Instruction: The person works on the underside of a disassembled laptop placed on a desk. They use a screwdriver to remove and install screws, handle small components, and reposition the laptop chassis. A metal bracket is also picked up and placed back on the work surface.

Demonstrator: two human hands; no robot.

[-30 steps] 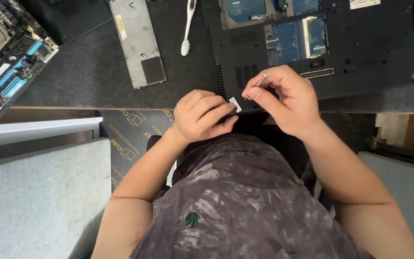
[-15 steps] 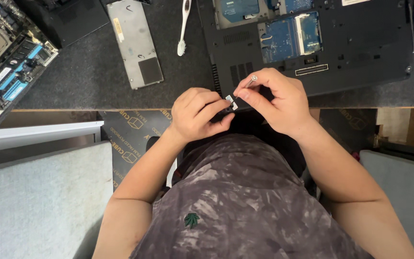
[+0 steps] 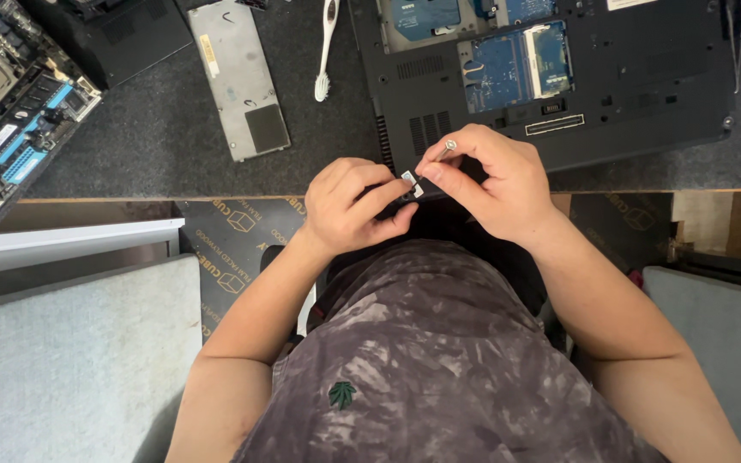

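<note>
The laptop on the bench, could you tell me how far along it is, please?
Done: the laptop lies underside up, boards exposed, and a grey cover lies beside it. In hand: the left hand and right hand pinch a small white part. Left: the bays are open, cover off.

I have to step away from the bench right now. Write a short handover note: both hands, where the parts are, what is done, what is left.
Left hand: pinches a small dark part with a white tab, at the table edge.
Right hand: fingertips on the same part, with a thin metal tool held between the fingers.
Laptop: upside down on the dark mat, bottom cover off, blue boards exposed.
Grey cover panel and toothbrush lie left of it; a motherboard far left.
Done: laptop opened.
Left: the small part is not yet set down or fitted.
</note>
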